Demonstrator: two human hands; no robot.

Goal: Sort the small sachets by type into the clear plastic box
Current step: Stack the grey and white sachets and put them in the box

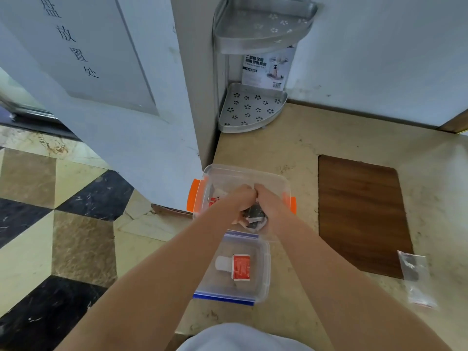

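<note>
Both hands, left hand (pixel 241 196) and right hand (pixel 263 198), closed together on a clump of dark sachets (pixel 254 216) over the orange-latched clear box (pixel 276 179), apparently mid-placement; next: release into the section away from the red sachets (pixel 214 201).

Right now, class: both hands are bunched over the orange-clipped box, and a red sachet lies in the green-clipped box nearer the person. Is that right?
Not quite. In the head view, the nearer box has blue clips, not green. The red sachet does lie in it, and both hands are bunched over the orange-clipped box.
</note>
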